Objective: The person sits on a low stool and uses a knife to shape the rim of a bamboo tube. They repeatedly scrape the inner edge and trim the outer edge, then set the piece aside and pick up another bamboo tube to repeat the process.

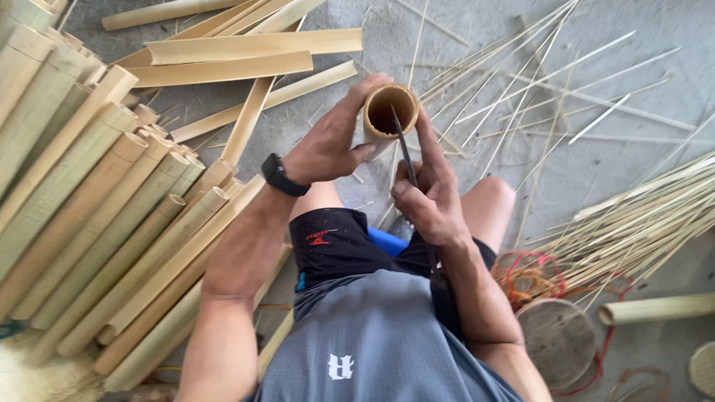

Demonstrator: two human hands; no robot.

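Note:
An upright hollow bamboo tube (pixel 389 110) stands between my knees, its open end facing up. My left hand (pixel 331 141) wraps around the tube's left side, with a black watch (pixel 282 176) on the wrist. My right hand (pixel 430 195) grips a long dark blade (pixel 404 145). The blade's tip rests on the tube's near rim, and my index finger reaches up along the tube's right side.
A pile of bamboo tubes (pixel 97 216) lies on the left. Split bamboo slats (pixel 238 56) lie at top centre. Thin bamboo strips (pixel 566 82) are scattered on the grey floor, with a bundle (pixel 640 223) at right. A round wooden block (pixel 557 339) and red cord (pixel 532 272) sit lower right.

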